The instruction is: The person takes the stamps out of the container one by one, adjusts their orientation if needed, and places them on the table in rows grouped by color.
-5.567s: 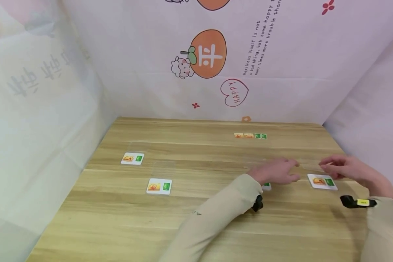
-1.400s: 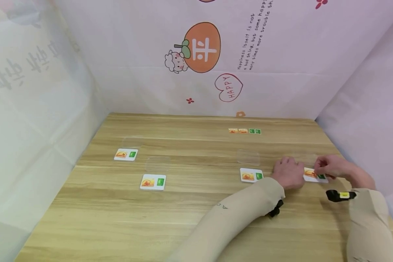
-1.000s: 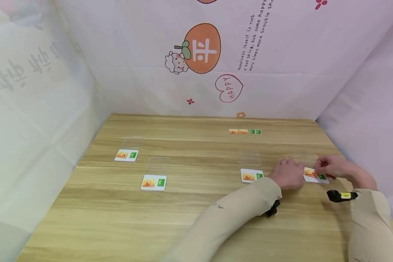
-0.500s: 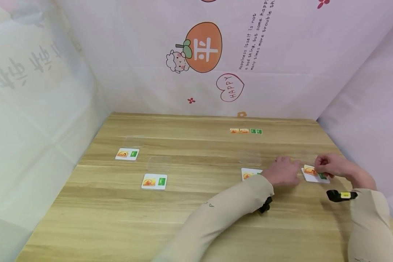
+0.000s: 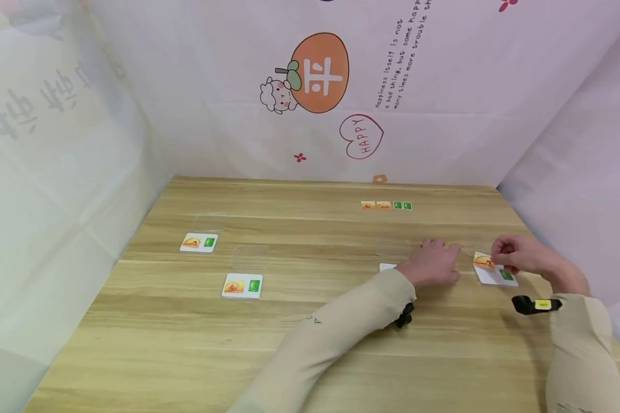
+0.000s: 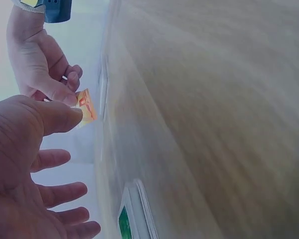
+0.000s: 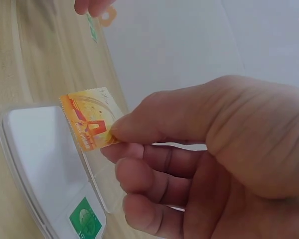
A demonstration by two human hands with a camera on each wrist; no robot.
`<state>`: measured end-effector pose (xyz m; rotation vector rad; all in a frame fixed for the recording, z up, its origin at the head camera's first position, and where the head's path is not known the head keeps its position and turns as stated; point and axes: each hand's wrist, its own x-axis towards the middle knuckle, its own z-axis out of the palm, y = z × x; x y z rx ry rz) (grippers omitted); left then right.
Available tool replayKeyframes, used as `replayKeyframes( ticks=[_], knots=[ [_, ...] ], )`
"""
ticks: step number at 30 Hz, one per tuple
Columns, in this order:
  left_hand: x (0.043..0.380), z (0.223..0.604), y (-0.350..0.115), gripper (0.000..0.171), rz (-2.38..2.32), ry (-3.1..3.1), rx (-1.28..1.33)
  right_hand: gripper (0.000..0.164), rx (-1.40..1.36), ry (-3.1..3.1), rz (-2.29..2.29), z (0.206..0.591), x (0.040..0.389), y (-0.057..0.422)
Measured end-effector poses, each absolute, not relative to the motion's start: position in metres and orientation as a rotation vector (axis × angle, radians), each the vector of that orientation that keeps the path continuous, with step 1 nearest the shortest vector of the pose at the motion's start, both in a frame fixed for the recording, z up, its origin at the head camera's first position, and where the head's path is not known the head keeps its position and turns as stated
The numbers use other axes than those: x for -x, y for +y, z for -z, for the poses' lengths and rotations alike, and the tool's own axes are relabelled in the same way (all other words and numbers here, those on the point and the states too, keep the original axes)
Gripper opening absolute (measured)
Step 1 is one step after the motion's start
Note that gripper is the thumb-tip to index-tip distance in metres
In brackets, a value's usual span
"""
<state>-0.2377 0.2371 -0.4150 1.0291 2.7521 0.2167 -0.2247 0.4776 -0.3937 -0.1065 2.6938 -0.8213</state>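
My right hand [image 5: 526,256] pinches an orange stamp [image 7: 87,119] with perforated edges between thumb and index finger. The stamp is held just above a white rounded-corner case [image 7: 42,144], at its far edge. A green stamp [image 7: 84,219] lies on that case. My left hand [image 5: 431,264] hovers to the left of it with fingers spread and nothing in them. Under my left wrist is another white case [image 5: 387,266], mostly hidden by the sleeve; the left wrist view shows a green stamp [image 6: 124,224] on it.
Two more white cases, a far one [image 5: 198,242] and a near one [image 5: 242,285], each bearing an orange and a green stamp, lie at left. Clear lids [image 5: 250,257] lie behind the cases. A row of loose stamps [image 5: 383,205] sits near the back wall cloth [image 5: 212,137].
The orange stamp has come up off the right-hand white case in my right hand's pinch and moved slightly away from me. My left hand has drawn back to the left, its fingers spreading.
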Motion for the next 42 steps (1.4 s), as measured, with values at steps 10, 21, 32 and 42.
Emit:
replayKeyframes(
  ticks=[10, 21, 32, 42],
  knots=[
    [0.245, 0.413, 0.223, 0.056, -0.268, 2.769, -1.028, 0.014, 0.128, 2.729, 0.809, 0.392, 0.225, 0.474],
    [0.257, 0.411, 0.201, 0.057, -0.281, 2.781, -0.995, 0.013, 0.216, 2.745, 0.865, 0.388, 0.232, 0.46],
    [0.274, 0.408, 0.167, 0.058, -0.314, 2.825, -0.972, 0.008, 0.337, 2.786, 0.799, 0.377, 0.247, 0.435],
    [0.283, 0.401, 0.138, 0.058, -0.357, 2.871, -0.863, 0.009, 0.376, 2.806, 0.765, 0.374, 0.259, 0.417]
  ],
)
